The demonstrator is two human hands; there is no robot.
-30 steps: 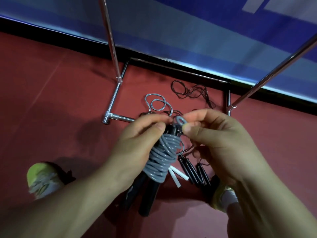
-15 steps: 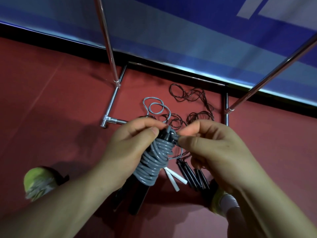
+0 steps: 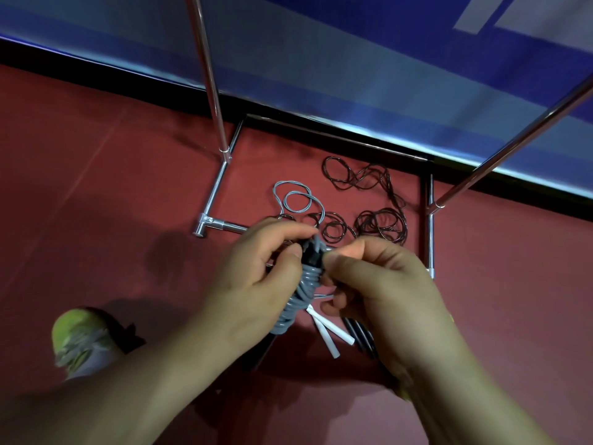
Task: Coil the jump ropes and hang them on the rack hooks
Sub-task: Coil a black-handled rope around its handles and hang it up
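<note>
Both hands pinching grey plastic jump rope coil (image 3: 300, 300): left hand (image 3: 256, 277) at 9, right hand (image 3: 378, 284) at 3. Coil's long axis approx 12–6 btwn fingers. Chrome rack upright (image 3: 208, 75) at 11, nearer left.

Rack poles (image 3: 210, 78) flanking open floor (image 3: 128, 194)

Between the left hand (image 3: 256, 277) and the right hand (image 3: 378, 284), the coiled rope (image 3: 300, 300) is grey, wound over black handles (image 3: 309, 255). Just below the right hand lie 2 white handles (image 3: 327, 335). Beyond both hands, loose ropes (image 3: 378, 223) are dark (black with a reddish sheen) on a dull red floor (image 3: 112, 203). Left of the left hand, a shoe (image 3: 80, 335) is yellow-green. The rack (image 3: 211, 194) is shiny silver.
</note>
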